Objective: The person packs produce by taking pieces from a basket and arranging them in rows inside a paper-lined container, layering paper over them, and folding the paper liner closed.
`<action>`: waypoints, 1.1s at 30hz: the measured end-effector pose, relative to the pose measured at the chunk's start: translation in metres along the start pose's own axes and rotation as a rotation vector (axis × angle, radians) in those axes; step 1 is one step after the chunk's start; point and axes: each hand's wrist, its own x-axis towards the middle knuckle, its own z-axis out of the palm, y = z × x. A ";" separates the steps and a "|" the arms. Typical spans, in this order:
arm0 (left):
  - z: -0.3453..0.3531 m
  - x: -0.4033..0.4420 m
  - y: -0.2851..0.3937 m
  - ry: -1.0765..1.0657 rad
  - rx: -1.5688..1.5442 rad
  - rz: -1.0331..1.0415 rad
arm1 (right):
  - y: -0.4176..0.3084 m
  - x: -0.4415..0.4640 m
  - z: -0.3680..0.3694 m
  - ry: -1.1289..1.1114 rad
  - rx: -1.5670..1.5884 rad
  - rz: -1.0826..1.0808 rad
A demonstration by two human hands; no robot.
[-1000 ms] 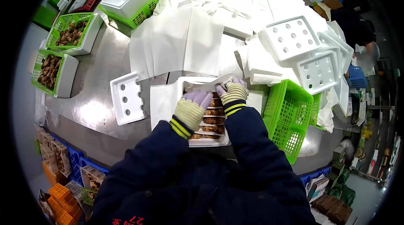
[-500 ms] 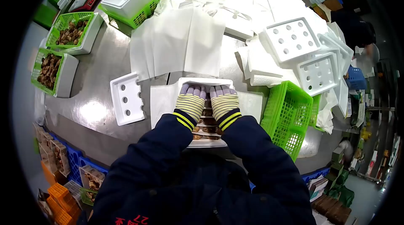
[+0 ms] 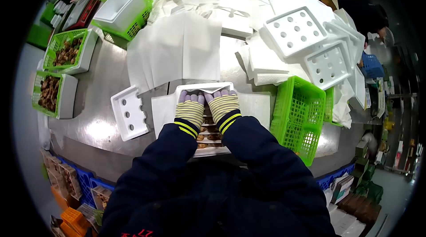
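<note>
A white foam box [image 3: 178, 90] stands at the table's front edge, holding rows of brown lumpy pieces [image 3: 213, 137] between white strips. Over its far part is my left hand [image 3: 191, 109], in a striped glove with purple fingertips. Its fingers stretch forward, side by side. Close on its right, my right hand [image 3: 224, 105] wears a matching glove, fingers extended toward the far wall and angled left. Both hands touch the far inside of the box, where white lining [image 3: 213, 90] shows. My hands cover the pieces beneath them. What lies under the fingertips is hidden.
A holed white foam panel [image 3: 128, 113] lies left; green baskets [image 3: 297, 119] stand right. More holed panels [image 3: 296, 32] and white sheets [image 3: 177, 55] lie beyond. Baskets of brown pieces [image 3: 49, 93] line the far left. Another person [image 3: 361, 15] is at the upper right.
The view has shifted slightly. My right hand has turned inward and moved closer to my left, its thumb side now showing near the left fingers. The left hand remains over the box's far part.
</note>
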 end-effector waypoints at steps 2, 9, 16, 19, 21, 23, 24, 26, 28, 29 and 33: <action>-0.005 0.000 0.000 -0.030 -0.003 0.001 | 0.004 -0.002 -0.018 -0.093 0.104 0.015; -0.009 -0.001 -0.005 0.032 -0.026 0.038 | 0.131 -0.115 -0.061 0.592 0.517 0.085; -0.019 -0.003 -0.006 0.187 -0.181 0.106 | 0.227 -0.273 0.019 -0.421 0.507 0.717; -0.018 -0.008 -0.011 0.257 -0.194 0.145 | 0.203 -0.265 0.033 -0.695 0.338 0.743; -0.026 -0.013 -0.011 0.293 -0.238 0.152 | 0.199 -0.264 0.047 -0.660 0.339 0.754; -0.040 -0.017 -0.001 0.292 -0.261 0.170 | 0.201 -0.261 0.062 -0.671 0.293 0.789; -0.048 -0.021 0.002 0.295 -0.284 0.177 | 0.202 -0.251 0.062 -0.707 0.241 0.804; -0.050 -0.028 0.003 0.127 -0.424 0.223 | 0.217 -0.250 0.072 -0.748 0.266 0.753; -0.042 -0.048 0.005 0.208 -0.379 0.321 | 0.222 -0.241 0.074 -0.891 0.189 0.690; -0.044 -0.057 0.007 0.253 -0.369 0.342 | 0.218 -0.238 0.067 -0.837 0.176 0.759; -0.041 -0.064 -0.002 0.292 -0.337 0.239 | 0.225 -0.225 0.034 -0.636 0.249 0.792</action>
